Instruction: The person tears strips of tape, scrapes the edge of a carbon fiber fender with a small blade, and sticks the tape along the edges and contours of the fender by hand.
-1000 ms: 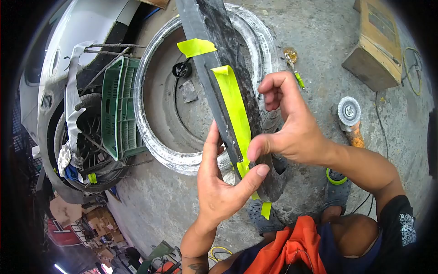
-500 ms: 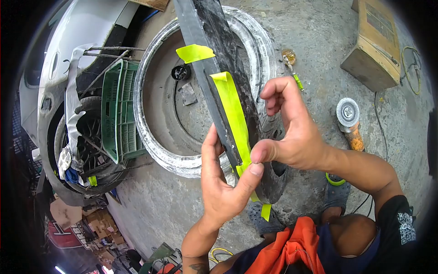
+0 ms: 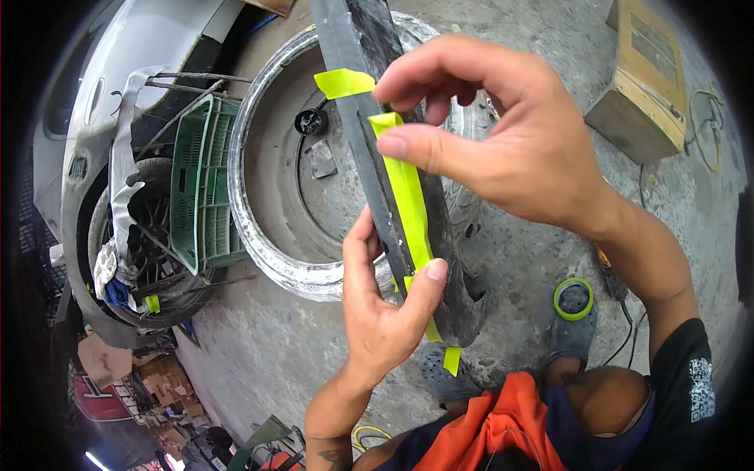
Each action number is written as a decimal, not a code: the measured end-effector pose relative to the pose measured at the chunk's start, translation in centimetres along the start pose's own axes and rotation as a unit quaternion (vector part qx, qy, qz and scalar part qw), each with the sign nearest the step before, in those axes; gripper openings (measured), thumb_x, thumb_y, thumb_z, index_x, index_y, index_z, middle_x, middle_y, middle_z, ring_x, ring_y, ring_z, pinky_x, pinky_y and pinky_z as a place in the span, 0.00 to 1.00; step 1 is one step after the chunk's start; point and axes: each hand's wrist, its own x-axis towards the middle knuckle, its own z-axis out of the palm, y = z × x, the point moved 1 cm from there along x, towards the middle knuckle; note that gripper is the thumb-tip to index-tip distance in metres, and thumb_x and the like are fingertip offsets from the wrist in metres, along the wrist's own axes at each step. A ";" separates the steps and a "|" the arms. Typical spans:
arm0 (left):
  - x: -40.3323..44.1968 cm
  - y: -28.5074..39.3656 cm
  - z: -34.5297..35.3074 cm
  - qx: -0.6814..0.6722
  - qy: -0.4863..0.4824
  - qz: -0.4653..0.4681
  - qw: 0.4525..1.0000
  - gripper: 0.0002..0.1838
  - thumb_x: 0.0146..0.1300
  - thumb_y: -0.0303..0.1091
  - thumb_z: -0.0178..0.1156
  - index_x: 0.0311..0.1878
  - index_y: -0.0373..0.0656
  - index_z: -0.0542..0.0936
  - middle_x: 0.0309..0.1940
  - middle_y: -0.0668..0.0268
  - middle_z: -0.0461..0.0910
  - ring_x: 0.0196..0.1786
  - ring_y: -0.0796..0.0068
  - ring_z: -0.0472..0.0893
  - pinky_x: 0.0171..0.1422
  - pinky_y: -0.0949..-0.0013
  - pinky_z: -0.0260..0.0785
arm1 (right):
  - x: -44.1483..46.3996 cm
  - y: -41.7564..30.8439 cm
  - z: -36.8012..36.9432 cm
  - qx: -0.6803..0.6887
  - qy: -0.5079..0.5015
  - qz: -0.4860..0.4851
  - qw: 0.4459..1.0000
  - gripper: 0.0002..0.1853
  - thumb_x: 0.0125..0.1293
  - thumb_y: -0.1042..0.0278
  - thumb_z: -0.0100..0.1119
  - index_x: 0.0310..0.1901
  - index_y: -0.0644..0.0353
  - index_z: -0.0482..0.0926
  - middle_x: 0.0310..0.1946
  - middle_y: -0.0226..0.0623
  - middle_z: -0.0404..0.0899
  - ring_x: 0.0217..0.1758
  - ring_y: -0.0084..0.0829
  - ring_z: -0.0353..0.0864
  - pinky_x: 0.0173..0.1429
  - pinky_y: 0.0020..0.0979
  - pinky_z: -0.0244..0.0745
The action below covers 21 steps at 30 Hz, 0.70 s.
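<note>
A long, scuffed black panel (image 3: 357, 125) is held up on a slant before me. A strip of yellow-green masking tape (image 3: 407, 200) runs along its edge, with a shorter piece of tape (image 3: 344, 83) stuck across it higher up. My left hand (image 3: 385, 322) grips the panel's lower part, thumb on the taped face and fingers on the far side. My right hand (image 3: 503, 133) is at the strip's upper end. Its thumb touches the tape while the curled fingers stay apart from the thumb. Another tape end (image 3: 452, 361) hangs below the panel.
A white-smeared tyre (image 3: 275, 271) lies on the concrete floor, with a black cup (image 3: 311, 122) inside its ring. Left are a green crate (image 3: 206, 188) and a white car body (image 3: 126, 55). A box (image 3: 640, 86) stands right. A tape roll (image 3: 573, 299) rests at my clog.
My right hand has moved up along the panel, from beside my left thumb to the strip's upper end. My left hand keeps its hold on the panel.
</note>
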 end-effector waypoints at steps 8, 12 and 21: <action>-0.2 -0.3 -0.1 0.050 0.021 0.003 0.999 0.45 0.63 0.37 0.74 0.74 0.26 0.61 0.60 0.52 0.76 0.63 0.64 0.76 0.70 0.61 0.67 | 0.6 1.1 1.2 -0.003 0.017 -0.070 0.997 0.07 0.66 0.72 0.72 0.42 0.60 0.84 0.36 0.25 0.84 0.40 0.17 0.78 0.47 0.24 0.71; -0.2 -0.1 0.0 0.043 0.020 -0.006 0.999 0.45 0.62 0.37 0.74 0.75 0.26 0.60 0.59 0.52 0.76 0.62 0.65 0.76 0.70 0.62 0.68 | 0.4 2.2 1.7 0.030 0.026 -0.092 0.995 0.08 0.68 0.71 0.72 0.44 0.59 0.83 0.37 0.24 0.82 0.41 0.16 0.77 0.46 0.22 0.70; -0.2 -0.2 0.0 0.042 0.016 -0.014 0.999 0.46 0.62 0.38 0.74 0.75 0.27 0.60 0.59 0.53 0.76 0.61 0.66 0.76 0.69 0.62 0.68 | 0.3 2.9 2.1 0.172 -0.015 -0.001 0.985 0.08 0.74 0.73 0.66 0.50 0.60 0.79 0.43 0.26 0.80 0.46 0.16 0.78 0.53 0.22 0.76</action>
